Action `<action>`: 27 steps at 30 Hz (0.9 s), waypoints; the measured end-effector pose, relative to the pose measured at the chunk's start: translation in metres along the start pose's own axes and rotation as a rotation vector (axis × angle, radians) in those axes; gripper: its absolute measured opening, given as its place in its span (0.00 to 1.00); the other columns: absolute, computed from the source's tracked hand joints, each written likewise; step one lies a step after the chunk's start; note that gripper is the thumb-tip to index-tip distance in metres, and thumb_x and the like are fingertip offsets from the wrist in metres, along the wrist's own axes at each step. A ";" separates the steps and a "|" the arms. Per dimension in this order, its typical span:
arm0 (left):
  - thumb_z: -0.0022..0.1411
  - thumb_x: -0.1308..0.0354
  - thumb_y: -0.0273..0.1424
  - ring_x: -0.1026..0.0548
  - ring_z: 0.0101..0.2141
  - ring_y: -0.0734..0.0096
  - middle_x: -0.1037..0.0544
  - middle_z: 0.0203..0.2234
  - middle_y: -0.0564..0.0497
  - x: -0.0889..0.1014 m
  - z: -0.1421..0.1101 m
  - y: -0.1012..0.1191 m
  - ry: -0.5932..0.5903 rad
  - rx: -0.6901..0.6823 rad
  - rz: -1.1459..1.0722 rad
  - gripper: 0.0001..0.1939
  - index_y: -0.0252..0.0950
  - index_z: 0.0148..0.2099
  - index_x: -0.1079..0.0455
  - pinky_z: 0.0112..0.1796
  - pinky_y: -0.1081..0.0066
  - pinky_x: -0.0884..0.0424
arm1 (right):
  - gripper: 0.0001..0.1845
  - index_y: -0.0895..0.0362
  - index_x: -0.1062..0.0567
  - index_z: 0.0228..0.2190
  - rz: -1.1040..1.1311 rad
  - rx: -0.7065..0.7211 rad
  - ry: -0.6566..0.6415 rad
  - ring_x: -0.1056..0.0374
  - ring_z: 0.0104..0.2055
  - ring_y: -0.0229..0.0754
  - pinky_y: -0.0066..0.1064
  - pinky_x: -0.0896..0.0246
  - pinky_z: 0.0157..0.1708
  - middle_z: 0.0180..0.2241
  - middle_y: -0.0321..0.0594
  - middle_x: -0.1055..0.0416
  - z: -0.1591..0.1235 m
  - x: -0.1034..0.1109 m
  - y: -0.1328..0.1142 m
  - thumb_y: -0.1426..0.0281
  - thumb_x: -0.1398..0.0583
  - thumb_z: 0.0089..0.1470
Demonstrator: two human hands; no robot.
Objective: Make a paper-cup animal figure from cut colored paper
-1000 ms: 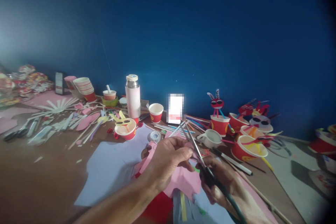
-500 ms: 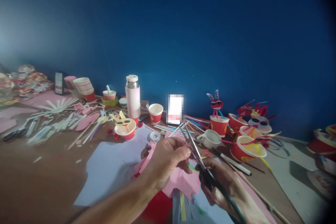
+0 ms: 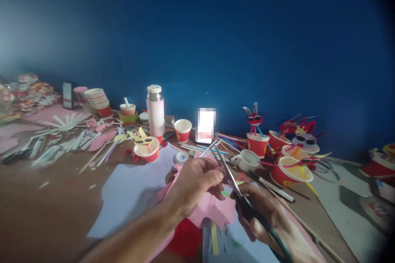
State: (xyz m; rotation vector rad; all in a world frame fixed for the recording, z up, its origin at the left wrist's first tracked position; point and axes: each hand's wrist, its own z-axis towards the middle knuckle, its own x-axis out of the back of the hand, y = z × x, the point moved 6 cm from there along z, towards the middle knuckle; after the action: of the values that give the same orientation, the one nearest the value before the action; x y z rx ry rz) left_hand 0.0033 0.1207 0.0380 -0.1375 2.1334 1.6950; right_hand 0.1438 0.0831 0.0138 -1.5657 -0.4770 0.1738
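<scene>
Two bare hands meet over the work surface in the head view. We see the left hand [image 3: 199,183] with thumb and forefinger drawn together, but cannot tell whether a small piece lies between them. The right hand [image 3: 265,209] grips the scissors [image 3: 231,176] by their dark handles; the blades appear parted beside the left fingertips, so we judge the cutting unfinished. As for finished work, we note a red figure [image 3: 255,120] standing in a red cup [image 3: 257,146] and a yellow-eared cup [image 3: 147,154]; a plain cup [image 3: 183,130] has no figure, and much paper lies loose. We place the scissors' blades just to the right of the left hand, slanting up and away from the right hand. Below both hands lies pink paper [image 3: 212,213], with red paper [image 3: 187,238] nearer us; a tape roll [image 3: 182,157] sits beyond the left hand, and a marker [image 3: 276,189] lies beyond the right.
</scene>
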 end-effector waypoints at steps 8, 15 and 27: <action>0.44 0.40 0.30 0.31 0.15 0.77 0.27 0.18 0.51 0.002 0.002 0.002 -0.053 0.027 0.058 0.07 0.30 0.24 0.32 0.21 0.72 0.30 | 0.17 0.56 0.34 0.34 -0.041 -0.031 0.039 0.46 0.19 0.33 0.27 0.50 0.20 0.18 0.30 0.39 -0.001 0.001 -0.011 0.62 0.38 0.42; 0.43 0.41 0.28 0.31 0.16 0.78 0.28 0.17 0.52 0.003 0.004 0.000 -0.070 0.029 0.063 0.05 0.31 0.23 0.33 0.22 0.73 0.30 | 0.20 0.56 0.35 0.37 -0.021 -0.014 -0.053 0.44 0.21 0.35 0.27 0.48 0.21 0.20 0.31 0.37 0.000 0.002 -0.004 0.60 0.39 0.44; 0.43 0.42 0.26 0.31 0.16 0.79 0.29 0.16 0.54 0.007 0.007 -0.003 -0.076 0.051 0.119 0.03 0.30 0.23 0.32 0.21 0.74 0.29 | 0.23 0.56 0.36 0.40 0.003 -0.092 -0.093 0.44 0.25 0.36 0.26 0.49 0.22 0.25 0.34 0.38 0.000 0.010 0.005 0.64 0.38 0.41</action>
State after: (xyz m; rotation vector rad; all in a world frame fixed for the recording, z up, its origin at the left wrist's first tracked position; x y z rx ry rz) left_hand -0.0002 0.1274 0.0315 0.0685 2.1644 1.6814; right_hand 0.1542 0.0875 0.0103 -1.6536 -0.5623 0.2297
